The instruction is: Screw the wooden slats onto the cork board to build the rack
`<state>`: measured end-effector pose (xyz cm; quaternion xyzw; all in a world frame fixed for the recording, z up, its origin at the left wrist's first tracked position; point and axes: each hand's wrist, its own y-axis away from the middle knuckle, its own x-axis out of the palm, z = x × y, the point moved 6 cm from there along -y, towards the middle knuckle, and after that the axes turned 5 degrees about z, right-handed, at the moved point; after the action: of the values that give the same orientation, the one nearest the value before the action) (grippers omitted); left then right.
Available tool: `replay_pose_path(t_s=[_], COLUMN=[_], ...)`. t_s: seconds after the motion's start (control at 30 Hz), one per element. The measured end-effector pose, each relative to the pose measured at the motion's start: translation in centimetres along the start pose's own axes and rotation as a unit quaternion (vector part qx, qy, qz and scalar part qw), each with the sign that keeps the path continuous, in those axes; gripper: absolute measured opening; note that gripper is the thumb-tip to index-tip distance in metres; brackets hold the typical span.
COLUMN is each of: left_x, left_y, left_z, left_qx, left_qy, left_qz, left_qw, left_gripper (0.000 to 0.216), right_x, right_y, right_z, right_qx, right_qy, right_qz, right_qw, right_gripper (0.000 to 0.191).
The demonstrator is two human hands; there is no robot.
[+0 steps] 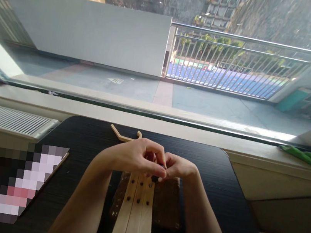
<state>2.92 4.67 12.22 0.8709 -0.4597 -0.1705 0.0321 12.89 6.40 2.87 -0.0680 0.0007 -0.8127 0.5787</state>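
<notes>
My left hand (pixel 142 156) and my right hand (pixel 178 167) meet fingertip to fingertip, both pinched closed. A small black piece (pixel 154 178) shows just under the fingertips; its exact kind is hidden by the fingers. Right below the hands runs a set of pale wooden strips (pixel 134 222) lying side by side, with several dark round holes in rows. One hole (pixel 150 185), nearest the fingers, looks lighter than the others. The strips rest across a dark brown, shiny block (pixel 166 207). A bent wooden piece (pixel 124 138) with a curved end lies behind my left hand.
The black table (pixel 207 161) stands against a window sill (pixel 171 128). A blurred-out flat item (pixel 30 183) lies at the table's left edge. At the left is a white radiator (pixel 11 120), and a green cloth (pixel 303 156) lies on the sill at the right.
</notes>
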Motion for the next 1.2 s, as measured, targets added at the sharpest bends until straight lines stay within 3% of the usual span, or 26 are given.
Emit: replay_pose_path(t_s=[0.57, 0.93, 1.2], left_x=[-0.1, -0.5, -0.4], left_y=[-0.1, 0.5, 0.8], left_z=[-0.5, -0.4, -0.2], left_qx=[0.01, 0.004, -0.006], left_qy=[-0.008, -0.058, -0.028], left_qz=[0.003, 0.023, 0.031], left_qw=[1.0, 0.998, 0.999], left_gripper=[0.013, 0.022, 0.028], right_x=[0.1, 0.0, 0.5], right_y=[-0.4, -0.4, -0.5], right_z=[-0.9, -0.6, -0.5], right_qx=[-0.007, -0.021, -0.024], right_qy=[-0.022, 0.016, 0.006], right_qz=[-0.002, 0.015, 0.031], right_qw=[1.0, 1.0, 0.999], right_gripper=[0.03, 0.036, 0.037])
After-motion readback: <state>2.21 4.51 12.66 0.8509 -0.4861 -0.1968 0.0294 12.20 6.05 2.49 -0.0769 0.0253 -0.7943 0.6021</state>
